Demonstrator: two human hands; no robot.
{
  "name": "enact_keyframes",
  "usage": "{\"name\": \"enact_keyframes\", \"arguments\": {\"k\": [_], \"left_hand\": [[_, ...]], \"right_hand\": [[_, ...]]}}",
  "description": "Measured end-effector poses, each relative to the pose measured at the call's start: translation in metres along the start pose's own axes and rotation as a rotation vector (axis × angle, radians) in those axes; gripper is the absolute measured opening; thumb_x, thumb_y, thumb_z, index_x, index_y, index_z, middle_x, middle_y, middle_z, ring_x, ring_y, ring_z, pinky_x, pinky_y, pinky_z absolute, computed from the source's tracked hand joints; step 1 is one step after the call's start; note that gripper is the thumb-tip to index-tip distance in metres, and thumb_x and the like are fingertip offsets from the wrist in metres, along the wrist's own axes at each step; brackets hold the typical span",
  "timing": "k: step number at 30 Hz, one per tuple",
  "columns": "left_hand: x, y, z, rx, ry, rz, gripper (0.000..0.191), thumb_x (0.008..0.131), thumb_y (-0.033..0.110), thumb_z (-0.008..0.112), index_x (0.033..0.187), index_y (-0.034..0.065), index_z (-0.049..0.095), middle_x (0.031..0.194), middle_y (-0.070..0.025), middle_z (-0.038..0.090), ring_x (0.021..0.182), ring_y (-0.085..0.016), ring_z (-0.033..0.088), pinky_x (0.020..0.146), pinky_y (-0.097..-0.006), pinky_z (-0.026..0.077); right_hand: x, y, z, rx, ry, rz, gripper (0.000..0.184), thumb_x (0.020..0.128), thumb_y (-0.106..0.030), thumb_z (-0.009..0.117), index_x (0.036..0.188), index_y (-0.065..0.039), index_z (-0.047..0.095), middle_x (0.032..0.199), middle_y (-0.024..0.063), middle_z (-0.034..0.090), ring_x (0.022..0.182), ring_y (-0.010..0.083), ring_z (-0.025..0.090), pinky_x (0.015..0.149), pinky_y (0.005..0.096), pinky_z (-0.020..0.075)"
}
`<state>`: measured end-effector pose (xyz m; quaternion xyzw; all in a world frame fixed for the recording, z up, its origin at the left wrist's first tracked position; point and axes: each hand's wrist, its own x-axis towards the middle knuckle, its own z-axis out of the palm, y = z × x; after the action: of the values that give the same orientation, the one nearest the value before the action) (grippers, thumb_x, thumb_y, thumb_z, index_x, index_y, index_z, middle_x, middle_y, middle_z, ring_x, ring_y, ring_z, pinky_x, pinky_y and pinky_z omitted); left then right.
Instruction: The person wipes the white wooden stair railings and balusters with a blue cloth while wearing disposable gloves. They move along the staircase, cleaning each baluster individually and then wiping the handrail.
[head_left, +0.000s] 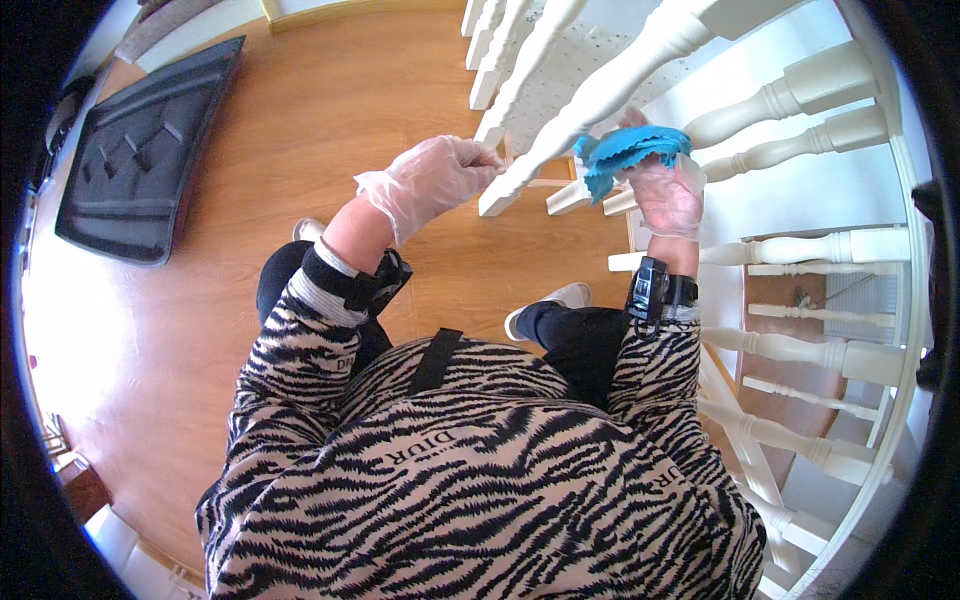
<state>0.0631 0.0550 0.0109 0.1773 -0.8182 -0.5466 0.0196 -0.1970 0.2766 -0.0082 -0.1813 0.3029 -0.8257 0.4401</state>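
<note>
White turned balusters of a stair railing stand in front of me, one (592, 105) between my two hands. A blue cloth (637, 150) with zigzag edges lies across the palm and fingers of my right hand (667, 199), which wears a clear plastic glove, just right of that baluster. My left hand (442, 176), in a similar glove, has its fingers bent together at the lower part of the baluster. Whether it touches or grips the baluster I cannot tell, as the fingertips are partly hidden.
A large black plastic tray or panel (142, 157) lies on the wood floor (315, 97) at the left. The white handrail (911, 300) curves down the right side, with more balusters (810, 247) under it. Steps show through them.
</note>
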Motion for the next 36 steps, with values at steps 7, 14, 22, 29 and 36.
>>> {"name": "enact_keyframes", "arguments": {"k": [7, 14, 22, 29, 36], "left_hand": [[0.013, -0.014, -0.015, 0.261, 0.171, 0.029, 0.028, 0.095, 0.029, 0.060, 0.109, 0.0083, 0.073, 0.081, -0.0145, 0.070, 0.071, -0.027, 0.065, 0.069, -0.0381, 0.051], [0.001, -0.025, -0.027, 0.489, 0.129, -0.094, 0.031, 0.096, 0.030, 0.059, 0.119, 0.0111, 0.069, 0.105, -0.0175, 0.071, 0.098, -0.035, 0.068, 0.086, -0.0429, 0.053], [-0.015, -0.036, -0.034, 0.644, -0.244, -0.283, 0.041, 0.095, 0.023, 0.058, 0.134, 0.0097, 0.058, 0.114, -0.0154, 0.069, 0.105, -0.031, 0.066, 0.087, -0.0388, 0.054], [-0.018, -0.026, -0.036, 0.681, -0.189, -0.309, 0.040, 0.098, 0.029, 0.056, 0.133, 0.0103, 0.059, 0.115, -0.0164, 0.068, 0.108, -0.034, 0.064, 0.089, -0.0440, 0.053], [-0.018, -0.019, -0.036, 0.649, -0.234, -0.338, 0.043, 0.099, 0.033, 0.053, 0.135, 0.0105, 0.058, 0.117, -0.0178, 0.068, 0.109, -0.036, 0.064, 0.092, -0.0454, 0.051]], "right_hand": [[0.014, 0.038, -0.043, -0.332, 0.443, -0.051, 0.021, 0.088, -0.020, 0.071, 0.104, -0.008, 0.066, 0.083, 0.0009, 0.061, 0.079, 0.0161, 0.059, 0.080, 0.0329, 0.0507], [0.011, 0.152, -0.088, -0.490, 0.737, 0.260, 0.011, 0.083, -0.009, 0.064, 0.094, -0.009, 0.061, 0.068, 0.0026, 0.054, 0.055, 0.0173, 0.054, 0.050, 0.0322, 0.0459], [0.017, 0.225, -0.108, -0.592, 0.718, 0.393, 0.034, 0.075, -0.005, 0.067, 0.107, -0.012, 0.060, 0.079, 0.0027, 0.056, 0.062, 0.0208, 0.058, 0.056, 0.0351, 0.0515], [0.015, 0.258, -0.127, -0.590, 0.752, 0.361, 0.029, 0.099, -0.043, 0.056, 0.106, -0.014, 0.059, 0.077, 0.0014, 0.055, 0.061, 0.0205, 0.057, 0.049, 0.0355, 0.0488], [-0.002, 0.272, -0.114, -0.653, 0.888, 0.530, 0.034, 0.102, -0.043, 0.051, 0.114, -0.012, 0.059, 0.073, 0.0006, 0.054, 0.058, 0.0153, 0.054, 0.050, 0.0328, 0.0459]]}}
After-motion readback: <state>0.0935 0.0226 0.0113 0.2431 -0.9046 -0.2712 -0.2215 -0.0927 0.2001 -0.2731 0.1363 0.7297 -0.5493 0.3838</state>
